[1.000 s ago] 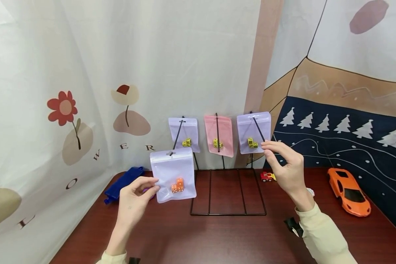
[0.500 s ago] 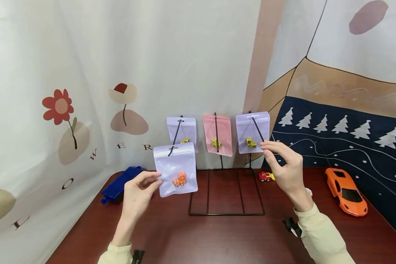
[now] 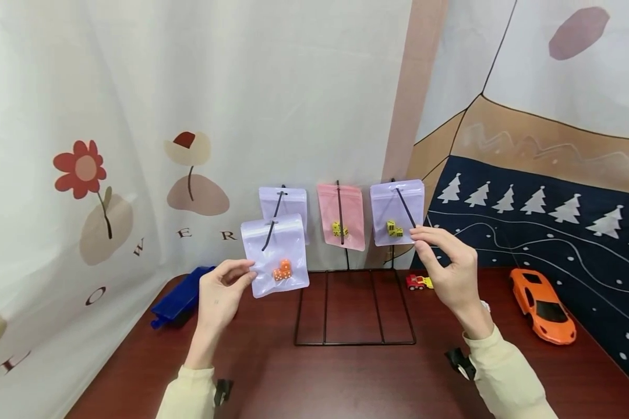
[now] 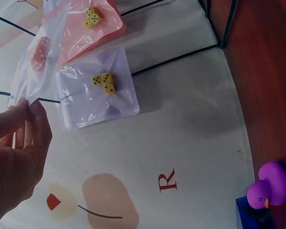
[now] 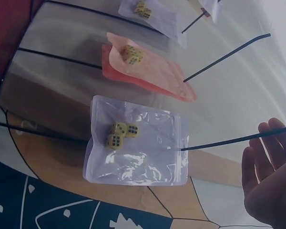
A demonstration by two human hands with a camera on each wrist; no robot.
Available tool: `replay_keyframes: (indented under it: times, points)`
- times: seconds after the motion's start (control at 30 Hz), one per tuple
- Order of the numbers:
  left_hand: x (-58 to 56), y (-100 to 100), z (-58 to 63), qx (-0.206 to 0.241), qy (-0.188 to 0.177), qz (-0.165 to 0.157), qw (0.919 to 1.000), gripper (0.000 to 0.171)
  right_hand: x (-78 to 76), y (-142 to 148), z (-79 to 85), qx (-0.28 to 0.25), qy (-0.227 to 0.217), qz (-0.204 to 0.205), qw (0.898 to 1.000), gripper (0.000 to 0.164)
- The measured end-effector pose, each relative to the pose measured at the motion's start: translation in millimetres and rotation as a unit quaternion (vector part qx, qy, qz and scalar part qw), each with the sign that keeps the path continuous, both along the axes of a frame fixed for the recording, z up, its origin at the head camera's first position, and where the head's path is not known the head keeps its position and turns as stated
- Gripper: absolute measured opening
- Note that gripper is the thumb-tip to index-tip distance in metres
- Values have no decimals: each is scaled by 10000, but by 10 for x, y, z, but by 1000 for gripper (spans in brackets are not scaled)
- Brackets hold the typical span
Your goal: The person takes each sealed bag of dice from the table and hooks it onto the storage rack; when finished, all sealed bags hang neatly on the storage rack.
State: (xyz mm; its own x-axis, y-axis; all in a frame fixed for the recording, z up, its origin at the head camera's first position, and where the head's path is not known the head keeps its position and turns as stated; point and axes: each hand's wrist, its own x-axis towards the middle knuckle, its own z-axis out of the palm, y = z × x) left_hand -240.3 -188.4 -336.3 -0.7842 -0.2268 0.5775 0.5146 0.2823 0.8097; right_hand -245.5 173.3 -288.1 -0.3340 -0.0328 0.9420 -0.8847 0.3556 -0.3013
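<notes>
My left hand (image 3: 220,297) pinches the lower left edge of a lilac zip bag (image 3: 262,278) holding orange dice (image 3: 283,270). The bag's top hole is on the front end of the rack's left hook (image 3: 268,237). Behind it on that hook hangs another lilac bag (image 3: 296,203), its yellow dice (image 4: 105,82) showing in the left wrist view. Up at the right hook (image 3: 405,206), my right hand (image 3: 451,270) pinches the tip between thumb and fingers. A lilac bag with yellow dice (image 3: 380,203) hangs on this hook. Between them, a pink bag (image 3: 327,209) hangs on the middle hook.
The black wire rack's base (image 3: 353,344) lies on the dark red table (image 3: 346,384). Farther left are a blue plastic piece (image 3: 180,297) and a purple rubber duck (image 4: 275,183). A red-and-yellow toy vehicle (image 3: 416,282) and an orange toy car (image 3: 545,305) sit right.
My left hand has raised the bag with orange dice and slid it back along the left hook, covering more of the bag behind. My right hand stays at its hook tip.
</notes>
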Motion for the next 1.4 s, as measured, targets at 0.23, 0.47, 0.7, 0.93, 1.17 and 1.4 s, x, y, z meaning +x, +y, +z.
replay_keyframes:
  times: [0.23,0.47,0.7,0.93,1.17,1.4]
  points:
    - [21,114,187,-58,-44,22,10000,18,-2,13,-12,5,3,-62,10000,12]
    - [-98,116,173,10,-179,-39,9998,19,-4,23,-7,27,59,-48,10000,13]
    - [-178,159,206,119,-140,-110,9998,19,-7,23,-16,12,35,-42,10000,12]
    - [-286,175,206,101,-157,-79,9998,19,-11,17,-2,34,51,-32,10000,12]
    - [-405,167,182,404,-118,-193,9989,21,-18,2,-1,75,19,-46,10000,12]
    - [-515,146,167,215,92,68,9997,20,-23,-6,-3,106,17,-81,9999,12]
